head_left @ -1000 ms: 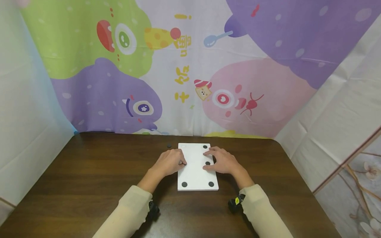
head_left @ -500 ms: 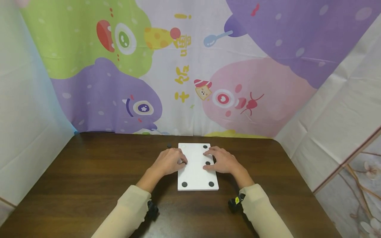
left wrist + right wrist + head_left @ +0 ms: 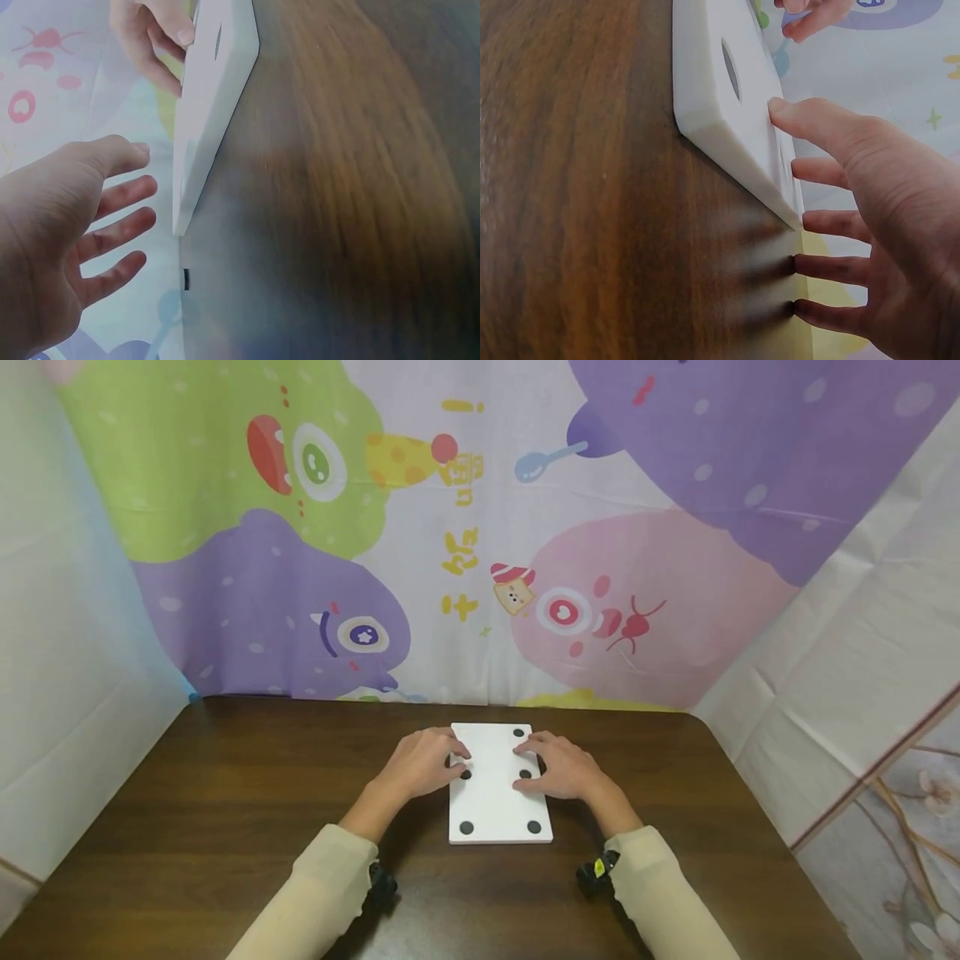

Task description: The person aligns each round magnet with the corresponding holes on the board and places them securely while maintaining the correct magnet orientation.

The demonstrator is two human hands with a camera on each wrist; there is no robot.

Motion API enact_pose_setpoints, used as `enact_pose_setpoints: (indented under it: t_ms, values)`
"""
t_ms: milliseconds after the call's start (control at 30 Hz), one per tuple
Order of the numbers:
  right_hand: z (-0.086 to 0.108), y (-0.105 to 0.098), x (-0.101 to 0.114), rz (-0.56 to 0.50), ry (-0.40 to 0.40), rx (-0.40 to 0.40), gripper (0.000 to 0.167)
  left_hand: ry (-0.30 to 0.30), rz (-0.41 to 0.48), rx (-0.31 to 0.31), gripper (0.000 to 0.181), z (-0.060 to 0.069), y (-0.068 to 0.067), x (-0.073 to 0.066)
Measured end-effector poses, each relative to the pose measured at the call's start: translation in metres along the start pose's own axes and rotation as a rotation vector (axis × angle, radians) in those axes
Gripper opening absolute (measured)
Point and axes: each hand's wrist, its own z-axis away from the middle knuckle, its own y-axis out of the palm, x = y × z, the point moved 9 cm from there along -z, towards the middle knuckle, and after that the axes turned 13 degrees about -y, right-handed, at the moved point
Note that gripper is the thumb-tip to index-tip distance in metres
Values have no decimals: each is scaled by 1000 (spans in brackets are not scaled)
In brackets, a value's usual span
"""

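Observation:
A white rectangular board (image 3: pixel 495 806) lies on the table with black round discs set in it. In the head view, a disc (image 3: pixel 467 775) at the middle of its left side sits just by my left thumb. My left hand (image 3: pixel 422 763) hovers over the board's left edge, fingers spread and holding nothing. My right hand (image 3: pixel 564 767) rests at the right edge, thumb and fingers around the middle right disc (image 3: pixel 525 774) without gripping it. A small loose dark disc (image 3: pixel 187 279) lies on the table beyond the board in the left wrist view; my left hand hides it in the head view.
The brown wooden table (image 3: pixel 225 827) extends on both sides of the board. Behind it hangs a cartoon-printed cloth (image 3: pixel 480 660), and pale cloths (image 3: pixel 825 652) flank the sides.
My left hand has let go of the middle left disc, its fingers parting and moving slightly away toward the far left. That disc now shows flat in the board. My right hand has barely moved.

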Motion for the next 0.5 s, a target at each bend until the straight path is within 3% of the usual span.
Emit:
enact_pose_setpoints:
  t_ms: [500]
  values:
    - [1, 0, 0, -5, 2, -4, 66, 8, -65, -72, 24, -6, -8, 7]
